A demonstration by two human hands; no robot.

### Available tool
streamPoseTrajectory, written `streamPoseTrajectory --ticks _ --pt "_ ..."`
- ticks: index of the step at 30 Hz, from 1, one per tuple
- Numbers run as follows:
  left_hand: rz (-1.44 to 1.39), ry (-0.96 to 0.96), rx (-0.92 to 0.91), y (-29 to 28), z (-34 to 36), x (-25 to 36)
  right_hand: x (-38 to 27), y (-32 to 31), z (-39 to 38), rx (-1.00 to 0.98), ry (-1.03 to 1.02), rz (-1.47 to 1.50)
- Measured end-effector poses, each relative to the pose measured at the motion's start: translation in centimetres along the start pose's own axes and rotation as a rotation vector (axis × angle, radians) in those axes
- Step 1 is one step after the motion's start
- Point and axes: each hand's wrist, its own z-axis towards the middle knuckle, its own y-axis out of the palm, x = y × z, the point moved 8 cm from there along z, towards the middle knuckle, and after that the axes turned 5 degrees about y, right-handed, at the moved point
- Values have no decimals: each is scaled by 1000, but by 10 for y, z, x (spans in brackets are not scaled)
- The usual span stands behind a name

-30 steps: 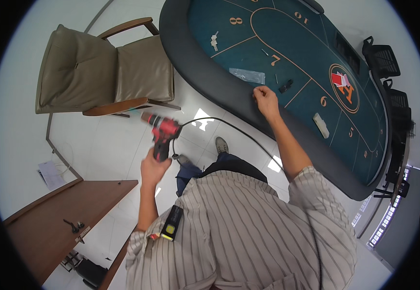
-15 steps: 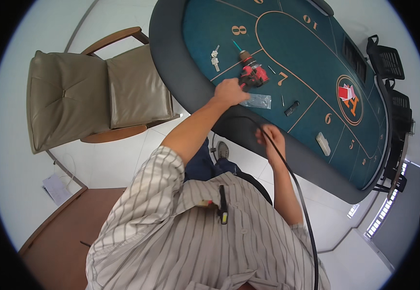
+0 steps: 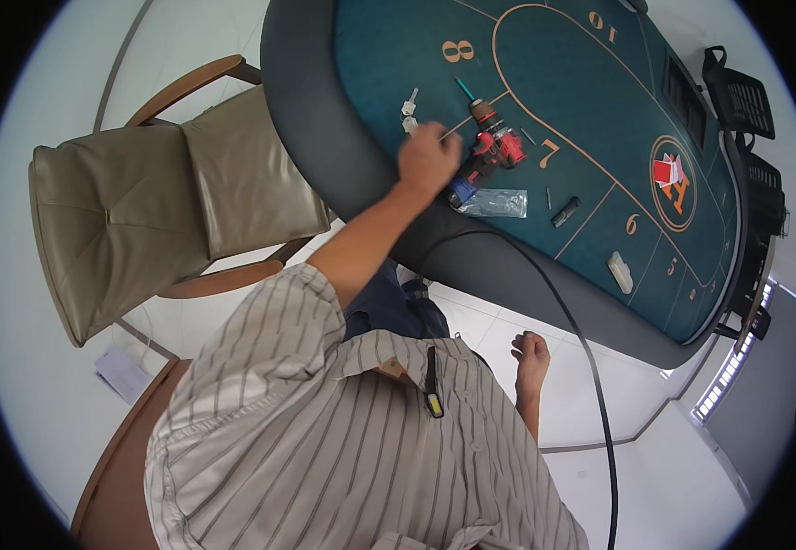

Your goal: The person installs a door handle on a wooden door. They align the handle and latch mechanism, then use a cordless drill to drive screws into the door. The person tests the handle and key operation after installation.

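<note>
Counting 2 hands, well apart. Got left hand (image 3: 427,163) at upper centre, fingers bent down at a cluster of small pale metal pieces (image 3: 408,108), partly covered; can't tell if gripping or how many. Got right hand (image 3: 532,363) right of centre, off the table's edge, loosely half-curled, fingers a little apart.

See 1 red-and-black drill (image 3: 506,147) on its side at upper centre, just right of left hand, teal bit pointing up-left, on 1 green table (image 3: 398,37). Also 1 clear plastic bag (image 3: 508,203) by drill base, 2 thin rods (image 3: 548,198), 1 small black object (image 3: 565,212), 1 off-white block (image 3: 620,272). Plus 1 black cable (image 3: 613,477) arcing to lower right, 1 armchair (image 3: 137,206) at left, 2 black chairs (image 3: 741,101) at upper right.
</note>
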Motion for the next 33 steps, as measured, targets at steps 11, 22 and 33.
streamPoseTrajectory --ticks 11,22,33 --pt "165 -242 37 -15 50 -60 14 -6 -20 -40 -46 -69" --pt "-1405 -369 33 -141 -239 -28 -46 38 -24 -433 -470 145" --pt "-962 -487 372 -274 -685 -31 46 240 -383 -1756 -682 -710"
